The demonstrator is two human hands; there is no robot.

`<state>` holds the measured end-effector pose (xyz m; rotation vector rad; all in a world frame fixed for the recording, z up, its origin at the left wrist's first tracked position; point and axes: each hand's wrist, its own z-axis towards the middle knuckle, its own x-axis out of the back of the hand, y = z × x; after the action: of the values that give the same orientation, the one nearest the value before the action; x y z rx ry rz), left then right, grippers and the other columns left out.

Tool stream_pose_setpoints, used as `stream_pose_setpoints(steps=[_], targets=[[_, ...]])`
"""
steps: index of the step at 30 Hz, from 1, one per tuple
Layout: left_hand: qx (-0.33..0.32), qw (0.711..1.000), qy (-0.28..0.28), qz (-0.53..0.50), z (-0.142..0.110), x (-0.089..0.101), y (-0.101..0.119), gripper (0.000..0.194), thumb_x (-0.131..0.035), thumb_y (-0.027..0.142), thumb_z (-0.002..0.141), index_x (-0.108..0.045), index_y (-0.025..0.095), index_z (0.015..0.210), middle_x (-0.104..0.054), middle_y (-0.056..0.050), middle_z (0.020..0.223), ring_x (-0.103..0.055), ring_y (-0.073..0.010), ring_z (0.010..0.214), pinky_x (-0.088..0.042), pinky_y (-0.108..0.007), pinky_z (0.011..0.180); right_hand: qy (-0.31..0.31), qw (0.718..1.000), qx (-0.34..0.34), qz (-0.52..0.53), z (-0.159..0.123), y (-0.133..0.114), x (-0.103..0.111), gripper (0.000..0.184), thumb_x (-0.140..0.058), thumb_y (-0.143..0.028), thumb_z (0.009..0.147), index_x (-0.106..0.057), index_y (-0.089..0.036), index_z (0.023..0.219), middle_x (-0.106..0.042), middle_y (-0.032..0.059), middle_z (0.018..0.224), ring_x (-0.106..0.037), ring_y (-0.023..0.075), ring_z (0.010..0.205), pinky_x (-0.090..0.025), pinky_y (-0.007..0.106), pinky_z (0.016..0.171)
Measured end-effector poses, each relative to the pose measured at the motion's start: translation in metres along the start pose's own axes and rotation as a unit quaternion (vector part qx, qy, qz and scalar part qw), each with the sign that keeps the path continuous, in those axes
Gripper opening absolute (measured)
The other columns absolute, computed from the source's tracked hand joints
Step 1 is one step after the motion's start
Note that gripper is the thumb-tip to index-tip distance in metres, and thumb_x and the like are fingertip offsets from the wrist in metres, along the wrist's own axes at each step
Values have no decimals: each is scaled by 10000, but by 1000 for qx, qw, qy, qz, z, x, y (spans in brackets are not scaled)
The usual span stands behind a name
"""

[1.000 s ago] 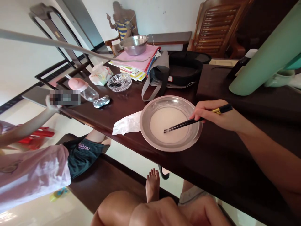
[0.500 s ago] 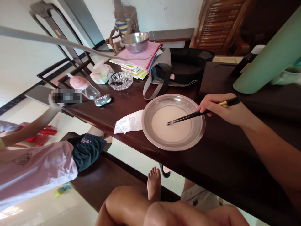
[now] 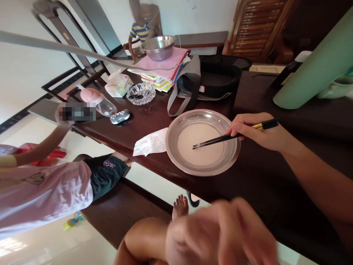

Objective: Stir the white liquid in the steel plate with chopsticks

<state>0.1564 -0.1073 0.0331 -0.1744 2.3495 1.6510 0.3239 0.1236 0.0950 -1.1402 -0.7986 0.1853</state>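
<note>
My right hand (image 3: 253, 130) is closed around a pair of black chopsticks (image 3: 220, 139) with gold bands near the upper ends. Their tips are in a milky white liquid (image 3: 201, 152) that fills the bottom of a wide metal basin (image 3: 176, 162). The basin stands on the dark wooden table. My left hand (image 3: 223, 235) is close to the camera at the bottom, over my legs and below the table edge. Its fingers look bent but are smeared by motion, and I cannot make out anything in them. A crumpled white tissue (image 3: 151, 142) touches the basin's left side.
Along the table are a game controller (image 3: 120, 116), a pink-lidded bottle (image 3: 104, 106), a glass ashtray (image 3: 141, 94), a tissue pack (image 3: 118, 85), a second metal bowl (image 3: 159, 49) on books, and a grey-black bag (image 3: 209, 82). A green cylinder (image 3: 298, 86) stands right. Another person (image 3: 55, 191) sits left.
My left hand has come into view at the bottom. The chopsticks and my right hand have shifted slightly left, the tips staying in the white liquid. The person at left has moved slightly.
</note>
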Motion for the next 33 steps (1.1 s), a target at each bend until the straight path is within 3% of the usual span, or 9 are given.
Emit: stream_pose_setpoints(steps=[1, 3, 6, 12, 17, 22, 27, 33], targets=[[-16, 999, 14, -39, -2, -6, 20, 530, -290, 657, 908, -691, 310, 892, -514, -79, 893, -570, -245, 848, -445, -398, 662, 4, 1000, 0, -3, 0, 0, 1, 323, -631, -484, 898, -711, -234, 709, -747, 46, 836, -632, 186, 699, -503, 311, 589], [-43, 968, 26, -244, -3, -9, 48, 353, -476, 517, 882, -705, 248, 879, -475, -50, 840, -515, -183, 781, -450, -319, 672, 21, 1000, -4, -12, 1, -1, 3, 340, -615, -482, 910, -700, -228, 702, -752, 45, 834, -617, 171, 666, -490, 305, 580], [-70, 923, 52, -374, 1, 1, 62, 239, -603, 353, 850, -742, 177, 931, -444, -28, 814, -459, -140, 767, -440, -246, 682, 38, 999, -2, -21, -1, -6, 4, 348, -598, -457, 929, -681, -213, 695, -748, 40, 818, -543, 129, 573, -442, 296, 545], [-73, 919, 69, -381, 1, 15, 51, 291, -608, 346, 862, -760, 145, 1007, -464, -39, 838, -444, -159, 788, -451, -264, 689, -12, 1000, 4, -2, -3, -12, 0, 318, -586, -429, 940, -681, -217, 723, -750, 52, 870, -633, 179, 762, -497, 310, 656], [-46, 902, 54, -426, 0, 15, 54, 230, -619, 312, 866, -747, 136, 942, -464, -26, 806, -465, -146, 768, -455, -258, 695, 27, 999, 4, -22, -3, -10, 2, 332, -589, -427, 935, -676, -203, 706, -742, 46, 809, -543, 124, 570, -446, 297, 560], [-34, 890, 47, -453, 1, 17, 58, 188, -585, 287, 893, -692, 146, 827, -444, -15, 774, -471, -143, 740, -449, -258, 674, -1, 1000, 13, -18, -3, -9, 0, 306, -596, -445, 919, -696, -248, 707, -756, 41, 841, -647, 190, 721, -489, 315, 601], [-40, 888, 70, -452, 0, 24, 60, 221, -529, 277, 910, -620, 162, 744, -400, -5, 745, -469, -146, 717, -455, -259, 654, 40, 999, 0, -37, -2, -7, 5, 325, -598, -459, 917, -694, -242, 695, -753, 31, 824, -566, 149, 575, -435, 327, 558], [-46, 880, 68, -468, -2, 32, 63, 273, -532, 280, 896, -549, 173, 645, -385, -4, 713, -472, -151, 702, -470, -262, 647, 15, 999, 26, -32, -5, -14, 0, 296, -615, -435, 905, -707, -250, 692, -745, 33, 808, -627, 176, 655, -465, 328, 597]])
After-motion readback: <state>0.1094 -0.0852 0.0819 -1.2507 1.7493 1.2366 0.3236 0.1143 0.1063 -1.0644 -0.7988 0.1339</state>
